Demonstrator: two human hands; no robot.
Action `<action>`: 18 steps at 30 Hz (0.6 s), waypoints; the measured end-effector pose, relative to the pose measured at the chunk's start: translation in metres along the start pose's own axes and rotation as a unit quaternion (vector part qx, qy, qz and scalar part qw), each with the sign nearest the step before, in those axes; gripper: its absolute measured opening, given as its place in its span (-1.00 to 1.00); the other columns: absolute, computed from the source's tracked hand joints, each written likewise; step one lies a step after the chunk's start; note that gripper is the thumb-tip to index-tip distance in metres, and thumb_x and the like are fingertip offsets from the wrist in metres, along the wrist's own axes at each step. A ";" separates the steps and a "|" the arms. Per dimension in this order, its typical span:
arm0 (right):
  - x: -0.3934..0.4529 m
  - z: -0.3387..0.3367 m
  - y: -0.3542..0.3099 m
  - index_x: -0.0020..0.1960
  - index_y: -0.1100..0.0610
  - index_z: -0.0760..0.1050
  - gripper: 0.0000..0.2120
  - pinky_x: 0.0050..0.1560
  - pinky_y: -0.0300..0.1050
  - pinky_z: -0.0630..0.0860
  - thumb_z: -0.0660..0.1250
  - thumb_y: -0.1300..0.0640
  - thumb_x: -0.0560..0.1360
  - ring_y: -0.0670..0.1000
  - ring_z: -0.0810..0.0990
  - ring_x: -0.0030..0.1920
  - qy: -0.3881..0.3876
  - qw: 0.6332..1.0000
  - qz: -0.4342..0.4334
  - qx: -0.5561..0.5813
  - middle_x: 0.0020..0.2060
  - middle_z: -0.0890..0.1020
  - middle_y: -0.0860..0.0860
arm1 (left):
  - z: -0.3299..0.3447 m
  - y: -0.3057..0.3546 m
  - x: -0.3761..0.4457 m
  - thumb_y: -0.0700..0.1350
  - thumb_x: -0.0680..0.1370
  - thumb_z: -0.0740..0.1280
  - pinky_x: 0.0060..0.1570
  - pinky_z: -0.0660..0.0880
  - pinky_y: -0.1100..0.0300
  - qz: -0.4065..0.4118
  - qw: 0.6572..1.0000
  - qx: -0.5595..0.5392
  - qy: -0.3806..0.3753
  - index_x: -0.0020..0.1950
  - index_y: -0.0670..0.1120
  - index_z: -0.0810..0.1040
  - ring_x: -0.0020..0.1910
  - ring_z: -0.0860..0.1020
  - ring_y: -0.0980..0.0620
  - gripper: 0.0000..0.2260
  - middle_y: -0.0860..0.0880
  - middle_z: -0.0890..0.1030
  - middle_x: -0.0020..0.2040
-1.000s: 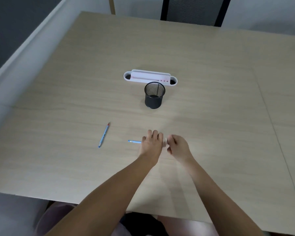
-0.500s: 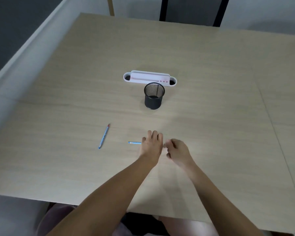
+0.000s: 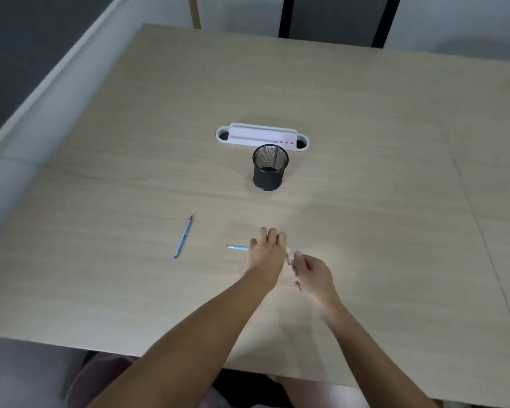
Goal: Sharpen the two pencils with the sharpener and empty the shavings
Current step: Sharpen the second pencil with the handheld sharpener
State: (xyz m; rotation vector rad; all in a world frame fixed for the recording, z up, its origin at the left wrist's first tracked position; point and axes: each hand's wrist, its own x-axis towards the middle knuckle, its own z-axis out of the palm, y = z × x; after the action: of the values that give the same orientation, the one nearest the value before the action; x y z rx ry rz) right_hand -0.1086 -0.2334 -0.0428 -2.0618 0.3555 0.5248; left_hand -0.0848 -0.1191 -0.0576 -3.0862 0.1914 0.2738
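Office: desk [image 3: 365,142], mesh pen cup [image 3: 270,172]

We reach both bare forearms up from the bottom edge of the frame toward its centre, where they converge. Our left hand [image 3: 265,254] lies palm down, knuckles toward the camera, fingers curled and closed around a pencil [image 3: 236,247] that sticks out to its left. Our right hand [image 3: 312,270] sits just beside it, lower right of centre, fingers bent inward and pinching a small pale sharpener [image 3: 289,256] between the two hands.
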 end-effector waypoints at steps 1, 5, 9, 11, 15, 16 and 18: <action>0.008 -0.005 -0.010 -0.44 0.09 0.32 -0.60 -0.31 -0.11 0.36 0.09 0.09 0.57 0.06 0.44 -0.46 0.002 1.000 -0.015 0.015 -0.47 0.44 0.02 | -0.001 0.000 0.000 -0.21 0.34 0.41 -0.14 0.38 0.14 0.002 1.000 -0.003 -0.003 0.10 -0.14 0.24 0.11 0.37 -0.10 -0.55 -0.09 0.40 0.10; 0.055 -0.005 -0.025 -0.43 0.11 0.31 -0.62 -0.35 -0.13 0.35 0.11 0.10 0.56 0.11 0.48 -0.47 0.019 1.000 -0.019 0.005 -0.52 0.48 0.08 | -0.005 0.000 0.001 -0.18 0.34 0.43 -0.19 0.37 0.15 0.000 1.000 -0.009 -0.016 0.08 -0.13 0.26 0.08 0.40 -0.09 -0.57 -0.08 0.42 0.06; 0.055 0.019 0.000 -0.33 0.13 0.36 -0.72 -0.56 -0.27 0.32 0.11 0.18 0.55 -0.03 0.42 -0.60 0.028 0.998 0.057 0.009 -0.48 0.46 0.07 | -0.006 -0.001 -0.001 -0.12 0.24 0.50 -0.29 0.33 0.18 -0.004 1.000 0.008 -0.025 0.02 -0.10 0.33 -0.01 0.44 -0.06 -0.52 -0.04 0.46 -0.03; 0.034 0.025 0.015 -0.35 0.11 0.33 -0.73 -0.58 -0.28 0.34 0.07 0.22 0.51 -0.02 0.42 -0.60 0.034 0.998 0.037 -0.024 -0.49 0.44 0.04 | -0.006 0.001 -0.002 -0.20 0.27 0.46 -0.24 0.37 0.17 0.006 1.000 0.003 -0.022 0.07 -0.13 0.31 0.04 0.42 -0.08 -0.53 -0.06 0.44 0.03; 0.000 0.010 0.014 -0.35 0.14 0.32 -0.69 -0.39 -0.15 0.42 0.09 0.09 0.55 0.08 0.43 -0.44 0.001 0.999 0.004 -0.041 -0.46 0.40 0.00 | -0.009 0.000 -0.003 -0.14 0.20 0.51 -0.28 0.39 0.19 -0.007 1.000 0.005 -0.017 0.01 -0.12 0.27 -0.02 0.46 -0.04 -0.47 -0.03 0.47 -0.03; 0.002 0.002 0.006 -0.32 0.19 0.36 -0.67 -0.45 -0.23 0.41 0.08 0.08 0.57 0.06 0.45 -0.46 -0.008 0.999 -0.008 -0.041 -0.44 0.42 0.01 | -0.009 0.000 -0.002 -0.14 0.22 0.50 -0.26 0.40 0.18 -0.007 1.000 0.001 -0.014 0.02 -0.12 0.25 0.00 0.45 -0.05 -0.47 -0.04 0.46 -0.01; 0.014 -0.012 -0.015 -0.30 0.26 0.42 -0.66 -0.49 -0.25 0.37 0.09 0.12 0.57 0.04 0.48 -0.50 -0.011 0.999 -0.031 -0.019 -0.43 0.48 0.04 | -0.007 0.000 0.000 -0.14 0.34 0.44 -0.18 0.39 0.15 0.006 1.000 -0.004 -0.012 0.08 -0.14 0.24 0.08 0.39 -0.09 -0.53 -0.08 0.41 0.07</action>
State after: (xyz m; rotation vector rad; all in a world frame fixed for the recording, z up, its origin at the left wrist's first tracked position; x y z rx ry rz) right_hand -0.0870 -0.2368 -0.0337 -2.0954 0.2699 0.5207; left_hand -0.0838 -0.1195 -0.0510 -3.0893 0.2077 0.3139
